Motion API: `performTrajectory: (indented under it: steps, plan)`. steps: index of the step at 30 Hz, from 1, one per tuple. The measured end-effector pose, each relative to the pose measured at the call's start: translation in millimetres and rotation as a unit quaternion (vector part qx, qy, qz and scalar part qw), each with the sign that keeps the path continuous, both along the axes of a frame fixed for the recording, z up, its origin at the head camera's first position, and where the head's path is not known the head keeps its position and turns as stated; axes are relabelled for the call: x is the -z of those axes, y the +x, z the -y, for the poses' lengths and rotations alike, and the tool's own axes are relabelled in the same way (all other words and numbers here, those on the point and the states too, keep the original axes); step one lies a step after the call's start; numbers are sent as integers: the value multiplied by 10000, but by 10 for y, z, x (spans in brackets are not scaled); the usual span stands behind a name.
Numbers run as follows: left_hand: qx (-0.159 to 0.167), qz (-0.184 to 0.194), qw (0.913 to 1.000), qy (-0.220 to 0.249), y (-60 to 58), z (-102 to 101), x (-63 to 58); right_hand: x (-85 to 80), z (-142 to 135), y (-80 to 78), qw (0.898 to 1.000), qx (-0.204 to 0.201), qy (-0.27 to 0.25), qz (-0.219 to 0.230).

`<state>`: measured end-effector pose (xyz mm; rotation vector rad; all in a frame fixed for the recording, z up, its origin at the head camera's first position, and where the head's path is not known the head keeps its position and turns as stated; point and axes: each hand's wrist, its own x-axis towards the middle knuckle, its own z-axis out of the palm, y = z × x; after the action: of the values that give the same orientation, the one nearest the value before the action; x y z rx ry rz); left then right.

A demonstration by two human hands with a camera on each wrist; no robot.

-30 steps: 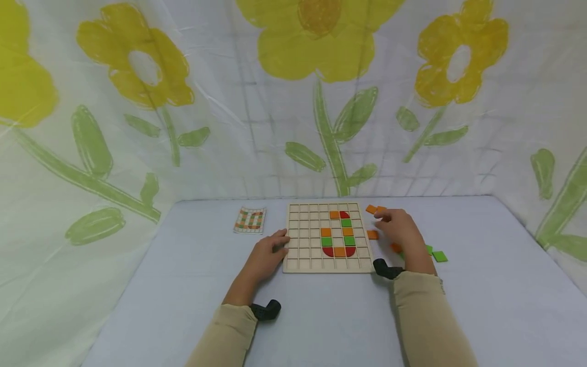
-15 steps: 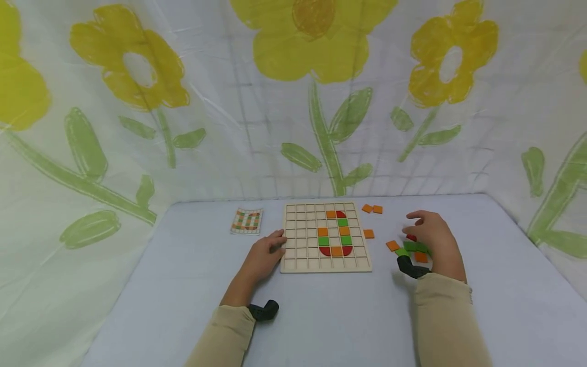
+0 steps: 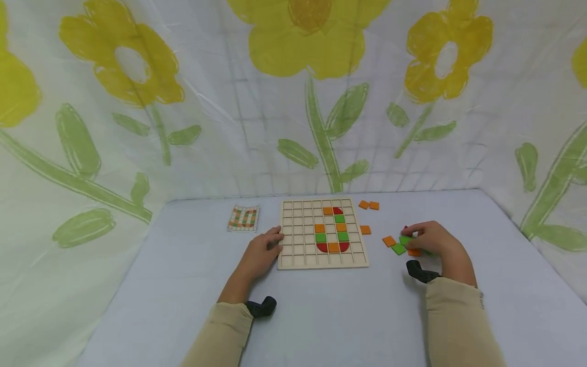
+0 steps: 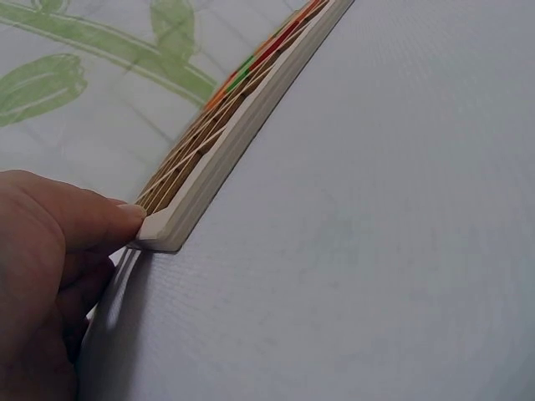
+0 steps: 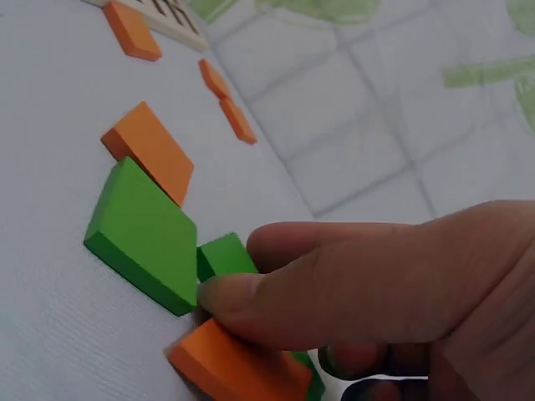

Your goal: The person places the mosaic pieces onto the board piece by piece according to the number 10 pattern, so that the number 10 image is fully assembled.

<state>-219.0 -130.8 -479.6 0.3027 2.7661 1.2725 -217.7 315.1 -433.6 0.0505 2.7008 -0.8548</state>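
A pale wooden grid board (image 3: 293, 258) lies on the table, with orange, green and red tiles forming a shape in its cells. At the board's left edge rests my left hand (image 3: 260, 255); in the left wrist view its thumb (image 4: 125, 215) touches the edge near a corner. My right hand (image 3: 437, 242) is over the loose tiles right of the board. Between its thumb and index finger it pinches a green tile (image 5: 226, 255). Close by lie another green tile (image 5: 142, 238), an orange tile (image 5: 238, 363) and, partly hidden by the fingers, a red piece (image 3: 405, 229).
A small pattern card (image 3: 243, 219) lies left of the board. Single orange tiles (image 3: 365, 230) lie beside its right edge, and two more orange tiles (image 3: 374, 206) near its far right corner. A flower-printed cloth (image 3: 206, 168) hangs behind the white table (image 3: 321, 316).
My right hand has moved right, away from the board's right edge, and come down onto the pile, where it now pinches a green tile. My left hand stays at the board's edge.
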Motion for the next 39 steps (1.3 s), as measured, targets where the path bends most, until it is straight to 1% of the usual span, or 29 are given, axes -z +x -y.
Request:
performTrajectory:
  steps: [4, 10, 16, 19, 23, 25, 30, 32, 35, 37, 39]
  plan:
    - [-17, -4, 10000, 53, -12, 30, 18, -13, 96, -50, 9999, 100, -55, 57]
    - [-60, 18, 9999, 104, -16, 62, 15, -24, 191, -103, 9998, 154, -26, -118]
    - [-61, -4, 10000, 33, -19, 80, 10, 23, 261, -150, 9994, 141, -245, -181]
    - [-69, 7, 10000, 49, -16, 89, -2, 34, 303, -182, 9986, 232, -248, -400]
    - [-58, -23, 10000, 67, -12, 106, -22, 26, 424, -235, 9963, 438, -398, -628]
    - [-57, -37, 10000, 51, -10, 117, -30, 26, 515, -265, 9953, 420, -560, -665]
    - [-67, -50, 9999, 79, -15, 131, -25, 40, 772, -319, 9915, 87, -979, -853]
    - [-34, -41, 9999, 109, -21, 123, -9, 44, 861, -323, 9904, 83, -1109, -821]
    - [74, -23, 9999, 141, -26, 92, 14, 63, 971, -323, 9889, 177, -1277, -740]
    - [125, -3, 9998, 136, -28, 66, 21, 72, 1038, -331, 9871, 106, -1376, -807]
    - [134, -2, 9998, 138, -25, 44, 19, 75, 1112, -358, 9863, -71, -1348, -944]
